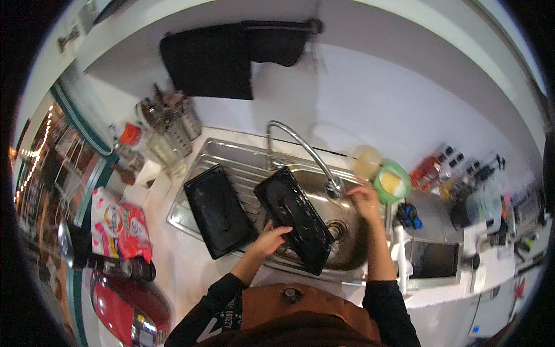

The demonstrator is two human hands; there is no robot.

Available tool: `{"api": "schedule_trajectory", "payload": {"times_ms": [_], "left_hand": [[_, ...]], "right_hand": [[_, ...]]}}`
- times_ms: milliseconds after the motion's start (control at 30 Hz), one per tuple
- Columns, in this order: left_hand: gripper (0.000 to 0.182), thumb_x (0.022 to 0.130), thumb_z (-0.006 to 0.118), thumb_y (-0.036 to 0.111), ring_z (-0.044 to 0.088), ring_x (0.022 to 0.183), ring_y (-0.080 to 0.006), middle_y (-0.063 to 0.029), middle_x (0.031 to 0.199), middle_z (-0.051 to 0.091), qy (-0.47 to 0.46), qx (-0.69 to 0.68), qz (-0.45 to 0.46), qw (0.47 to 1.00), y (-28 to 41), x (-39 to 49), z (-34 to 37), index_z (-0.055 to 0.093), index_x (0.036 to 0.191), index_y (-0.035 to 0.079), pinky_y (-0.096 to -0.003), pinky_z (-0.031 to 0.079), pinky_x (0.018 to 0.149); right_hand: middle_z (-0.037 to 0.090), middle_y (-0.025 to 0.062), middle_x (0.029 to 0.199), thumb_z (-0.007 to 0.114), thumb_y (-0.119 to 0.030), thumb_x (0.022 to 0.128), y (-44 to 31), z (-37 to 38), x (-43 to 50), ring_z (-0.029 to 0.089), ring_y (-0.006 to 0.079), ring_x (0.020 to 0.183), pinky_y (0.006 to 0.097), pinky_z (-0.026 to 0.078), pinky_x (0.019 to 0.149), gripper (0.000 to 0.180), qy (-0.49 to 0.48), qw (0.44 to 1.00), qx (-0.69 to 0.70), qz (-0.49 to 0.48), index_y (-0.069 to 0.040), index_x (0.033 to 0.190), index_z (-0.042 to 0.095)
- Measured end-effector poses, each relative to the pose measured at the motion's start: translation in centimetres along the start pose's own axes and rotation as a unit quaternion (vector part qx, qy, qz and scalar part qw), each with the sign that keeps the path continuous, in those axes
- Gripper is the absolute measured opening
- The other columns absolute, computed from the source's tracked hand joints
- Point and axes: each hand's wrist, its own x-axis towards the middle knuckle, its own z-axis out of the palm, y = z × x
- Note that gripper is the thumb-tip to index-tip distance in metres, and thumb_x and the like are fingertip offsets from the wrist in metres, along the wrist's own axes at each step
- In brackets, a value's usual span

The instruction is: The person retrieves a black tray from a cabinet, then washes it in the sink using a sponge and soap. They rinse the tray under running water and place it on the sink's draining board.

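Note:
My left hand (273, 237) grips the near left edge of a black rectangular tray (297, 217), held tilted over the steel sink basin (353, 256). Whitish suds or wet spots show on this tray. Beside the gooseneck tap's spout head (334, 187) is my right hand (365, 200), its fingers spread towards the metal; whether they touch it is unclear. A second black tray (221, 212) lies on the ribbed drainboard (236, 158) at the left. Just past my right hand, a green bowl (392, 184) holds a yellow sponge (390, 182).
Left of the sink stand a bottle with an orange cap (130, 133), metal utensil holders (177, 134), a detergent pouch (119, 225) and a red appliance (125, 303). A black cloth (208, 60) hangs on the wall. At right are a red bottle (425, 172) and a blue-black scrubber (409, 215).

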Motion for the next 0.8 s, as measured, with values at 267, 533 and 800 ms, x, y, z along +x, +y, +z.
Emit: {"api": "schedule_trajectory", "payload": {"times_ms": [267, 533, 800], "left_hand": [[0.066, 0.079, 0.078, 0.003, 0.055, 0.108, -0.0191, -0.0047, 0.121, 0.057, 0.038, 0.141, 0.084, 0.986, -2.6, -0.4, 1.5, 0.04, 0.133, 0.009, -0.0364, 0.046, 0.089], [0.132, 0.073, 0.087, 0.028, 0.022, 0.143, -0.0266, -0.0214, 0.156, 0.016, -0.016, 0.248, 0.065, 0.966, -3.8, -1.3, 0.7, -0.017, 0.15, 0.001, -0.0364, 0.019, 0.116], [0.122, 0.067, 0.056, 0.085, 0.027, 0.142, -0.0344, -0.0095, 0.16, 0.019, -0.074, -0.076, -0.029, 0.994, -4.3, -4.2, -3.0, 0.008, 0.156, 0.017, -0.0558, 0.024, 0.113]], "right_hand": [[0.06, 0.0211, 0.112, 0.07, -0.021, 0.078, 9.4, -10.3, 5.0, 0.058, 0.0362, 0.105, 0.0451, 0.047, 0.09, 0.037, 0.043, 0.912, -0.393, 0.11, -0.013, 0.113, 0.066], [0.056, 0.0223, 0.126, 0.07, -0.033, 0.078, 19.4, -12.5, 8.0, 0.056, 0.0398, 0.112, 0.0541, 0.046, 0.092, 0.053, -0.127, 0.832, -0.535, 0.075, -0.016, 0.126, 0.055], [0.057, 0.0329, 0.111, 0.062, -0.012, 0.077, 17.8, -13.3, 8.7, 0.054, 0.053, 0.102, 0.0548, 0.046, 0.084, 0.052, 0.009, 0.901, -0.411, 0.137, 0.0, 0.125, 0.046]]}}
